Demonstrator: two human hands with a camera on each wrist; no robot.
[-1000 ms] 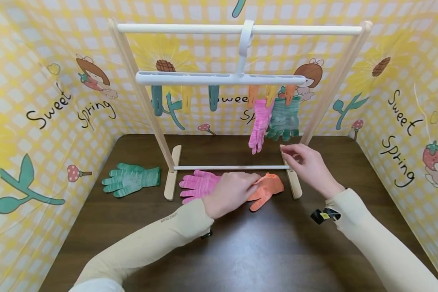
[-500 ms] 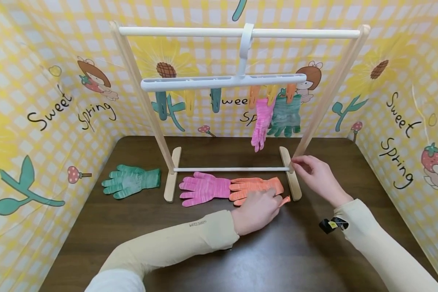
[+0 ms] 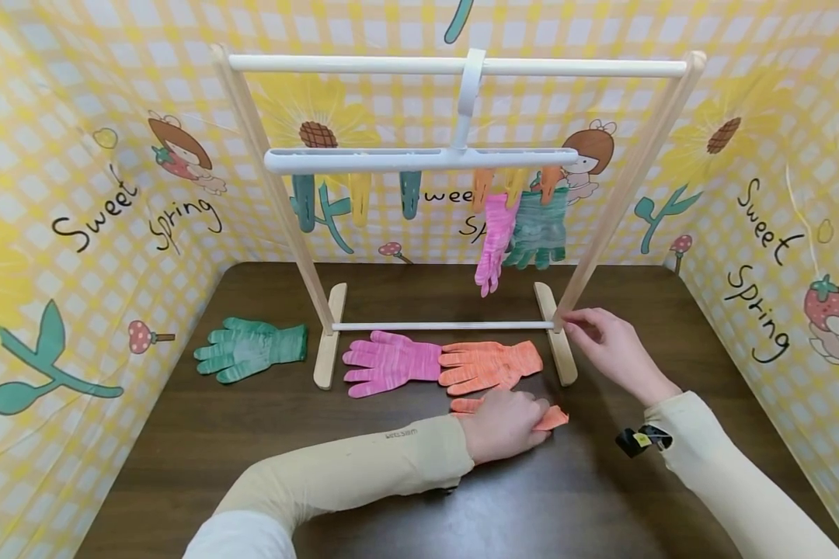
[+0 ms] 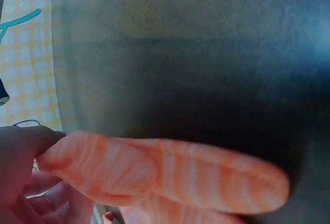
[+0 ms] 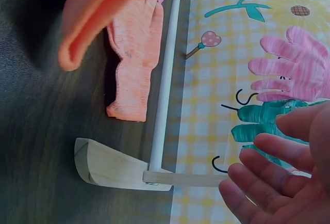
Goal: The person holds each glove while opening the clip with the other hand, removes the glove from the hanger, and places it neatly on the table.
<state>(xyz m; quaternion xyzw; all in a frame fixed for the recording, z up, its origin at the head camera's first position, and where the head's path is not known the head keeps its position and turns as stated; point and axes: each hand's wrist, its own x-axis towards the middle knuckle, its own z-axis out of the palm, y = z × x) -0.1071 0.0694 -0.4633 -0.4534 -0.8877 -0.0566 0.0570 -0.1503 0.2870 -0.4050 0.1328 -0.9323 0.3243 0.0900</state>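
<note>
My left hand (image 3: 506, 427) pinches an orange glove (image 3: 554, 419) low over the table; in the left wrist view the striped orange glove (image 4: 216, 175) bunches at the fingertips. A second orange glove (image 3: 489, 366) lies flat just beyond it, its fingers touching the cuff of a pink glove (image 3: 391, 362). My right hand (image 3: 611, 349) hovers by the right foot of the wooden rack, and the right wrist view shows its fingers loosely bent with nothing in them. Further left rests a green glove (image 3: 252, 349). A pink glove (image 3: 496, 244) and a green glove (image 3: 540, 229) hang from clips.
A wooden rack (image 3: 252, 116) with white bars stands across the back of the table (image 3: 363, 287). From its top bar hangs a white hanger (image 3: 363, 161) with teal, yellow and orange clips. Patterned yellow cloth (image 3: 77, 171) walls in the back and sides.
My left hand has drawn one orange glove off the other and toward the front, uncovering the flat orange glove and the pink one. My right hand has shifted slightly right and down.
</note>
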